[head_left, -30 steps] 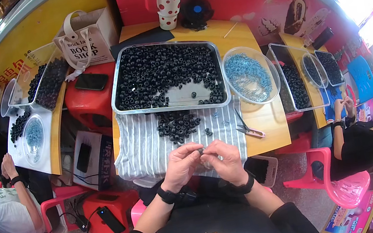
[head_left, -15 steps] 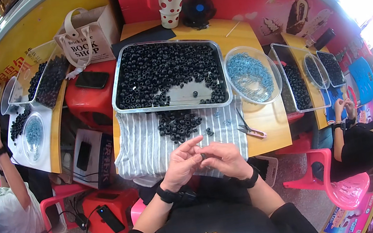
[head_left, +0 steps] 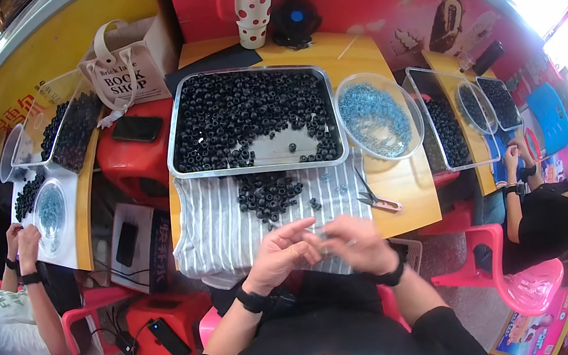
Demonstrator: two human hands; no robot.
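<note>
My left hand is over the near edge of a grey striped cloth, index finger stretched out and thumb pressed against the curled fingers. Whatever it pinches is too small to make out. Close beside it, my right hand is smeared by motion, so its fingers and anything in them do not show clearly. A pile of small black bead-like pieces lies on the cloth just beyond the hands. Behind it stands a metal tray full of the same black pieces. Scissors lie to the right of the cloth.
A round clear tub of tiny blue pieces stands right of the tray. Behind are a polka-dot tumbler, a black fan-like object and a tote bag. A person works at the right, another at the left.
My right hand has shifted slightly right and turned, now blurred, while the left keeps its pinch. The person at the left has lowered an arm toward the table.
</note>
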